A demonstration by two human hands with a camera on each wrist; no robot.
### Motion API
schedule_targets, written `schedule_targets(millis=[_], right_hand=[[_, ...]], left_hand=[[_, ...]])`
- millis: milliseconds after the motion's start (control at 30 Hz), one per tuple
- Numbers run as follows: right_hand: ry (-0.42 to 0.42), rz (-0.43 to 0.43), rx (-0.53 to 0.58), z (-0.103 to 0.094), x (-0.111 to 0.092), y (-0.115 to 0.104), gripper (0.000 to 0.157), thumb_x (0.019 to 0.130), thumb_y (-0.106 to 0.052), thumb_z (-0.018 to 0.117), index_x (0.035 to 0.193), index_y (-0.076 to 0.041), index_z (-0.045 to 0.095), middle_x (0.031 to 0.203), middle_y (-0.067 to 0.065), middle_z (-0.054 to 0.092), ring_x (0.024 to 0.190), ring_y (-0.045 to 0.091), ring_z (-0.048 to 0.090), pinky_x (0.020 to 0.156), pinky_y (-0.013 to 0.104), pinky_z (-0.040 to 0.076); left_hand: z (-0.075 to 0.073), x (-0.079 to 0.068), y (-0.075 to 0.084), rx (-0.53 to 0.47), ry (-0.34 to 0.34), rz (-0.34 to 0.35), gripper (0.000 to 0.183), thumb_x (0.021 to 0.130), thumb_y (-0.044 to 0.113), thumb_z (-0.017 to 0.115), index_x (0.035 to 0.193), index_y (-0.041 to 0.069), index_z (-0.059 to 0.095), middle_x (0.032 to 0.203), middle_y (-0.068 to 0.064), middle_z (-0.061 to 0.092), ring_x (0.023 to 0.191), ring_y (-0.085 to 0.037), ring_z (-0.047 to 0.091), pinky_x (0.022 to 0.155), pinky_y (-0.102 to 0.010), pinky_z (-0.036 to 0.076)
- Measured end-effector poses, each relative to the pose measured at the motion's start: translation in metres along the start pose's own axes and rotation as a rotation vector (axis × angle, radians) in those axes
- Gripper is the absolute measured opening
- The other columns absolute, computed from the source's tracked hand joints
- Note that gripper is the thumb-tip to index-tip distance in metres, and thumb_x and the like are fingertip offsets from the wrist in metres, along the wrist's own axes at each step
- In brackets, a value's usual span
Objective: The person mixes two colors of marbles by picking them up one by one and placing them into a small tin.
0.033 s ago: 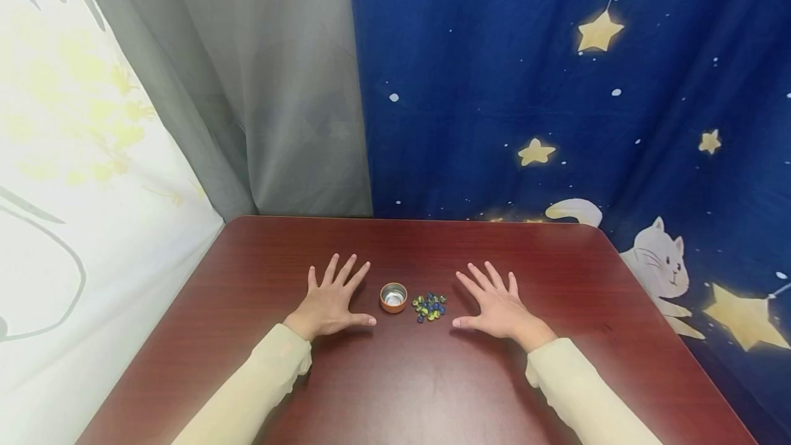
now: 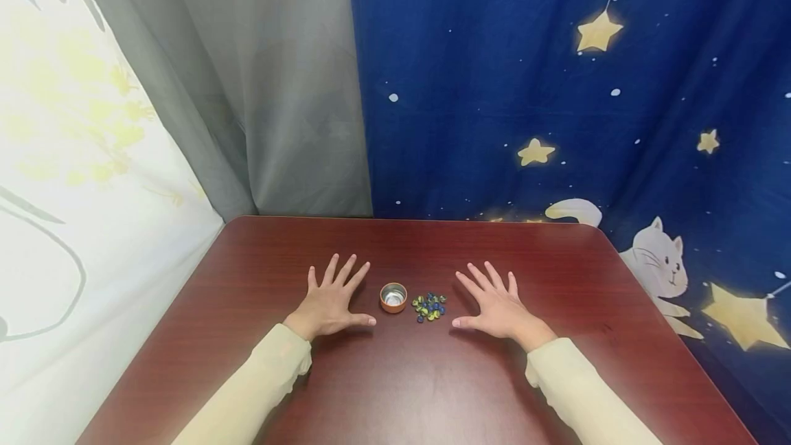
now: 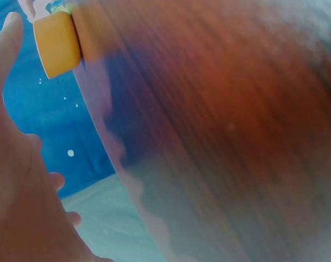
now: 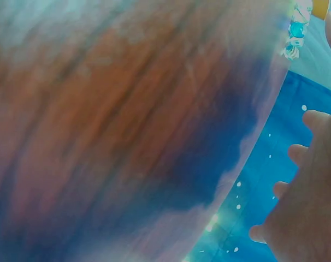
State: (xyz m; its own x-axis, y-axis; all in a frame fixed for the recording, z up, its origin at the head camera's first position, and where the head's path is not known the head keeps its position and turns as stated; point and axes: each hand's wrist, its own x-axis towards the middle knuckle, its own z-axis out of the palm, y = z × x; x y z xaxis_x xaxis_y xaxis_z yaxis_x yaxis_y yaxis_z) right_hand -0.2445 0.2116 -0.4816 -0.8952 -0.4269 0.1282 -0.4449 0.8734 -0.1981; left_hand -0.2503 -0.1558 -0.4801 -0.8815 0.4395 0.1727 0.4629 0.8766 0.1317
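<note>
Hands (image 2: pixel 330 304) (image 2: pixel 496 309) spread, marbles (image 2: pixel 430 306) beside orange cup (image 2: pixel 393 309); its inside (image 2: pixel 393 299) — head view only

The place is a small curtained-off corner indoors; whether it belongs to a home or a studio cannot be told. A grey curtain (image 2: pixel 296 88) hangs at the far left, meeting a dark blue curtain (image 2: pixel 457 53) that runs to the right, printed with yellow stars (image 2: pixel 599 31) and a white cat (image 2: pixel 658 259). A bright white cloth (image 2: pixel 37 253) with a pale yellow pattern closes the left side. A reddish-brown, wood-grained tabletop (image 2: pixel 395 383) with rounded far corners stands between them.
</note>
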Motion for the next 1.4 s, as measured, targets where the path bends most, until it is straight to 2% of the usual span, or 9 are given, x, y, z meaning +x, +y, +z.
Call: schedule_targets(millis=[367,567,733,967,1400], right_hand=[[-0.022,0.016,0.008,-0.005,0.007,-0.004,0.099,0.074,-0.073,0.065,0.153,-0.022,0.034,0.158,0.011,0.024,0.144,0.041,0.009,0.101,0.073,0.005],[-0.014,0.020,0.019,-0.007,0.009,-0.006,0.098,0.074,-0.071,0.067,0.153,-0.024,0.032,0.158,0.010,0.024,0.144,0.040,0.009,0.102,0.072,0.004],[-0.026,0.028,0.034,-0.004,0.008,-0.007,0.099,0.074,-0.071,0.067,0.153,-0.023,0.032,0.159,0.010,0.023,0.144,0.040,0.010,0.103,0.071,0.006],[-0.041,0.042,0.133,-0.001,0.007,-0.007,0.097,0.077,-0.066,0.068,0.153,-0.018,0.032,0.158,0.015,0.024,0.143,0.043,0.012,0.105,0.069,0.010],[-0.065,0.071,0.294,0.004,0.005,-0.011,0.100,0.076,-0.065,0.070,0.154,-0.017,0.030,0.158,0.016,0.021,0.143,0.042,0.012,0.107,0.065,0.013]], left_hand=[[0.000,0.002,0.000,-0.006,-0.002,0.003,0.111,0.068,0.080,0.063,0.155,0.022,0.026,0.160,-0.011,0.019,0.144,-0.042,0.009,0.099,-0.076,0.008],[0.001,0.003,0.000,-0.015,0.030,0.010,0.110,0.068,0.078,0.065,0.155,0.021,0.028,0.159,-0.012,0.022,0.143,-0.043,0.011,0.098,-0.076,0.010],[0.001,0.004,0.001,-0.009,0.015,0.018,0.111,0.069,0.080,0.062,0.155,0.022,0.026,0.159,-0.011,0.020,0.144,-0.042,0.011,0.098,-0.076,0.011],[0.000,0.008,0.002,-0.004,0.015,0.023,0.111,0.069,0.079,0.063,0.156,0.022,0.024,0.160,-0.010,0.019,0.144,-0.042,0.011,0.099,-0.075,0.011],[0.000,0.008,0.006,-0.082,0.038,0.013,0.106,0.073,0.073,0.066,0.155,0.019,0.026,0.159,-0.011,0.022,0.143,-0.040,0.016,0.106,-0.067,0.013]])
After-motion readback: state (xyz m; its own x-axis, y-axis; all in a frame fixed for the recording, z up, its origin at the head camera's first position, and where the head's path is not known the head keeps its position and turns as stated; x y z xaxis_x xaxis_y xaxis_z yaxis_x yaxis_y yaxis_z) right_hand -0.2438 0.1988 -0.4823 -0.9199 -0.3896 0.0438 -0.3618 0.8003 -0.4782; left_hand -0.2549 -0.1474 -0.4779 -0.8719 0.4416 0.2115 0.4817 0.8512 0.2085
